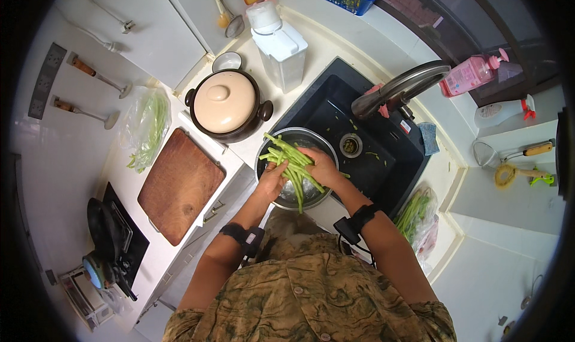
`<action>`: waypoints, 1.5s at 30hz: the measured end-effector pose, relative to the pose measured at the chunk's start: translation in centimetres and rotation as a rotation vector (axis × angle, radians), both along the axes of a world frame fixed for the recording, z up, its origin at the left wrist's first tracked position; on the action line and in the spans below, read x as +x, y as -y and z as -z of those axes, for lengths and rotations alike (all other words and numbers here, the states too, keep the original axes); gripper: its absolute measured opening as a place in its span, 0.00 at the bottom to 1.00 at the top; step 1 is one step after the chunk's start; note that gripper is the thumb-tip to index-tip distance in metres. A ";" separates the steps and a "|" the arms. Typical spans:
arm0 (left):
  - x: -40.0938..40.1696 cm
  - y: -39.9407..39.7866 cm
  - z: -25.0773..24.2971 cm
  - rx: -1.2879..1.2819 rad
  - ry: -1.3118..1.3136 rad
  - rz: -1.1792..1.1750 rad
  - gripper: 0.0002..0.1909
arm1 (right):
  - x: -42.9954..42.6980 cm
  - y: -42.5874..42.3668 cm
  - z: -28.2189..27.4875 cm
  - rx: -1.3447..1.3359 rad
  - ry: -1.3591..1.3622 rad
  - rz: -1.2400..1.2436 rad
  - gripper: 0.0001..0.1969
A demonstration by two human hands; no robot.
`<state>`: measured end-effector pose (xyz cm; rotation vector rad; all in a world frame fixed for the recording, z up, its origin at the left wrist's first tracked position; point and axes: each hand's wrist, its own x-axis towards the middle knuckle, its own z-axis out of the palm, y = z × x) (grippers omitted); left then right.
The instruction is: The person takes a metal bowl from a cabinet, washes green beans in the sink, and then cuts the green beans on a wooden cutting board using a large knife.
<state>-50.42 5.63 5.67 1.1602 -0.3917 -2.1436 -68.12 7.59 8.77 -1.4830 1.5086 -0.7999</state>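
Observation:
A bunch of cut green vegetable stems (pixel 294 164) is gathered between my two hands, above a round metal basin (pixel 332 155). My left hand (pixel 272 180) grips the stems from the left, its thumb on top. On the other side my right hand (pixel 322 166) has its fingers around the same bunch. Water (pixel 310 190) shows in the basin beneath the stems. The basin rests at the left edge of a black sink (pixel 382 171), partly over the counter. My hands and the stems hide much of its inside.
A curved faucet (pixel 395 90) rises behind the sink; green scraps lie near the drain (pixel 350 145). Left are a lidded clay pot (pixel 224 101), a wooden cutting board (pixel 182 187) and bagged greens (pixel 150 126). Another bag of greens (pixel 415 211) lies right. A plastic container (pixel 280 54) stands behind.

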 end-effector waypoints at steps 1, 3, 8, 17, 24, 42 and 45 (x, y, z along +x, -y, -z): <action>0.3 0.0 -0.2 0.026 -0.020 -0.020 0.17 | -0.2 0.0 -0.6 0.071 0.061 -0.002 0.26; 0.6 0.1 -0.4 0.050 -0.040 -0.039 0.16 | -0.2 -0.2 -1.3 0.037 0.005 0.008 0.25; 1.4 0.3 0.0 0.120 0.075 0.102 0.17 | 0.0 -0.6 -0.3 -0.089 -0.098 0.038 0.18; 3.2 -0.2 -1.4 -0.003 0.211 0.192 0.18 | 0.1 -0.2 -0.4 0.015 0.255 0.234 0.16; 3.0 -0.4 -2.1 0.078 0.029 0.175 0.26 | 1.8 -1.2 0.3 0.077 0.059 0.138 0.16; 2.4 -1.5 0.5 0.163 0.178 0.094 0.21 | 0.5 -1.8 0.3 -0.111 -0.858 -0.021 0.10; 1.8 -1.5 0.8 0.173 0.110 0.149 0.20 | 0.6 -1.8 1.2 -0.007 -0.840 -0.103 0.10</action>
